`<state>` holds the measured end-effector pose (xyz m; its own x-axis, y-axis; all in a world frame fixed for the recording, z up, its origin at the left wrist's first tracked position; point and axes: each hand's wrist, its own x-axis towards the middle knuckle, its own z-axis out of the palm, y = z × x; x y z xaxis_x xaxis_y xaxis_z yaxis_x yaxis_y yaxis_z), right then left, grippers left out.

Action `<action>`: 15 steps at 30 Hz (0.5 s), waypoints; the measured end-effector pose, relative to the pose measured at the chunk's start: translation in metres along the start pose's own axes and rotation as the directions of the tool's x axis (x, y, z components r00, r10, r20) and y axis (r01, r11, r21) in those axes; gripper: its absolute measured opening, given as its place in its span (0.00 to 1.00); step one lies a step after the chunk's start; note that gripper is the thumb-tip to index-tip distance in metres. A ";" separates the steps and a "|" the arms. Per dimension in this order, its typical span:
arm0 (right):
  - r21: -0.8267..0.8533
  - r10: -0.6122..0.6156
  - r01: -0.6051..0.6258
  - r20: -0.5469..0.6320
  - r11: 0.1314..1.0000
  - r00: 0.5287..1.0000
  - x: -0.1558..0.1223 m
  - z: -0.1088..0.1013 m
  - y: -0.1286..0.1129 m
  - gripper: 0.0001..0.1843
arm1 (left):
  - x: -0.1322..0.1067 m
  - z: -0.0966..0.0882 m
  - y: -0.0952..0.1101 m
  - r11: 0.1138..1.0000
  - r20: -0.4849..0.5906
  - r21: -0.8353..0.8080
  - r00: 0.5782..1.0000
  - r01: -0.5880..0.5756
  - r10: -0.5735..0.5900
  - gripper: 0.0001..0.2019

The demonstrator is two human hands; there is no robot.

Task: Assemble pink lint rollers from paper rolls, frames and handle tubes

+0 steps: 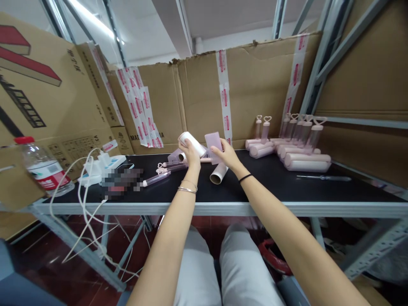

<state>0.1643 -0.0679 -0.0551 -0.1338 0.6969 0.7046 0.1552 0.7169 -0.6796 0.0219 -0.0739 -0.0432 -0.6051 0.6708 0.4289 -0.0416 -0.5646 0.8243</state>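
My left hand is closed round a white paper roll, held tilted above the black table top. My right hand pinches a small pale pink sheet or cover right beside that roll. A second white roll lies on the table just below my right hand. Pink lint-roller handles lie on the table to the left of my left hand.
Several assembled pink lint rollers with heart-topped handles stand and lie at the back right. A screwdriver-like tool lies at the right. A water bottle, a white power strip and loose cables sit at the left. Cardboard boxes wall the back.
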 end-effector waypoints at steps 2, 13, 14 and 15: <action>0.033 0.006 -0.006 0.013 0.999 1.000 0.000 0.001 0.000 0.34 | -0.006 0.005 -0.002 0.992 0.070 0.089 0.994 -0.093 0.087 0.30; 0.098 0.133 -0.128 -0.040 0.987 0.990 0.001 -0.002 0.011 0.32 | -0.027 0.016 -0.001 0.928 0.178 -0.332 0.977 0.168 -0.113 0.15; 0.094 0.120 -0.117 -0.027 0.989 0.992 0.001 -0.002 0.011 0.32 | -0.027 0.016 0.000 0.917 0.166 -0.354 0.977 0.186 -0.134 0.15; 0.086 0.107 -0.105 -0.012 0.991 0.994 0.001 -0.002 0.012 0.33 | -0.027 0.017 0.001 0.910 0.155 -0.363 0.977 0.197 -0.150 0.16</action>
<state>0.1678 -0.0586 -0.0619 -0.1048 0.7692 0.6304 0.0834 0.6384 -0.7652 0.0517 -0.0848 -0.0482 -0.4614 0.8141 0.3527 -0.4462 -0.5566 0.7008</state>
